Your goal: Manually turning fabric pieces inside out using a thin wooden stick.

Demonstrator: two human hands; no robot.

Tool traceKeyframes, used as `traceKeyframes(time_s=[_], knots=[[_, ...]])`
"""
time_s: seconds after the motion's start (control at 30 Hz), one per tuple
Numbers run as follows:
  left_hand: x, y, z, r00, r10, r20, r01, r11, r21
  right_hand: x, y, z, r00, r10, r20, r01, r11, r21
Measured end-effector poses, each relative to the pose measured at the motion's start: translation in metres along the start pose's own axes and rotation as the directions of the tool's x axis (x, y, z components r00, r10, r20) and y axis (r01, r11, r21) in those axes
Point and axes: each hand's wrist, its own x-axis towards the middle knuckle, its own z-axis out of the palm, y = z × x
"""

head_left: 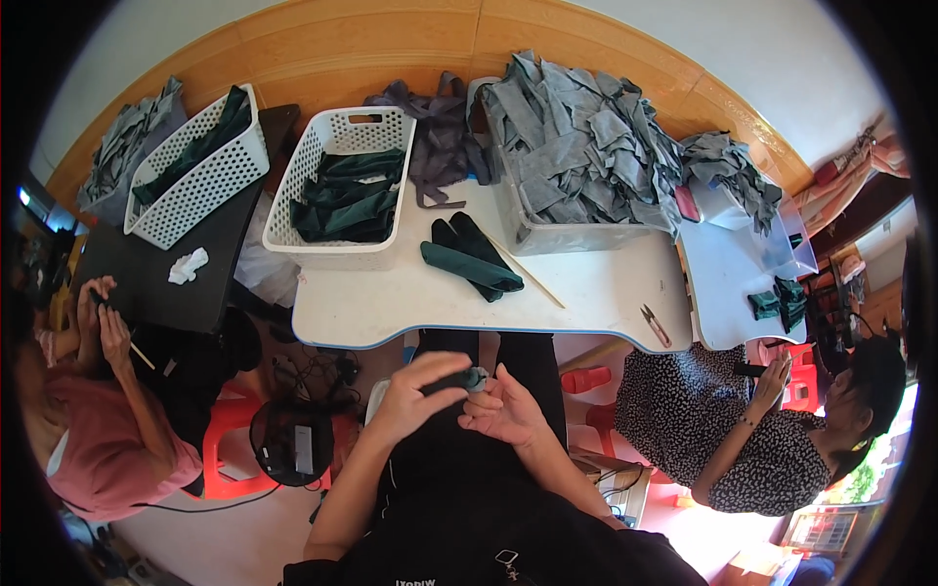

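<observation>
Over my lap, in front of the table edge, both hands hold a small dark green fabric piece (475, 379) that looks bunched or rolled. My left hand (415, 396) curls around it with thumb and fingers. My right hand (506, 408) pinches its right end; the fingers partly hide the fabric. Beyond my hands, several dark green fabric tubes (471, 266) lie crossed on the white table (391, 308). A thin wooden stick (537, 276) lies beside them, pointing toward me. Thread snips (656, 325) rest near the table's right front corner.
A white perforated basket (337, 252) holds dark green pieces. Grey fabric strips heap over a clear bin (576, 237); purplish-grey strips (440, 156) lie between. Co-workers sit left (117, 420) and right (743, 430), each handling dark pieces. A black fan-like object (283, 444) stands at lower left.
</observation>
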Motion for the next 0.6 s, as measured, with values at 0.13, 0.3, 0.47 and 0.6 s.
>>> traceKeyframes(time_s=[0.13, 0.3, 0.47, 0.6], knots=[[-0.002, -0.001, 0.005, 0.982, -0.189, -0.03, 0.186, 0.979, -0.085, -0.005, 0.001, 0.017, 0.994, 0.026, -0.103, -0.028, 1.0, -0.012], [-0.013, -0.02, 0.011, 0.971, -0.237, -0.021, 0.229, 0.957, -0.18, -0.034, -0.015, 0.028, 0.977, 0.146, -0.157, -0.195, 0.908, -0.371], [-0.012, -0.036, 0.016, 0.855, -0.496, -0.15, 0.291, 0.7, -0.652, -0.046, -0.018, 0.03, 0.88, -0.433, -0.195, -0.069, 0.29, -0.954], [-0.001, -0.025, 0.027, 0.867, -0.494, -0.063, 0.313, 0.639, -0.703, -0.025, 0.002, 0.028, 0.849, -0.484, -0.212, -0.172, 0.125, -0.977]])
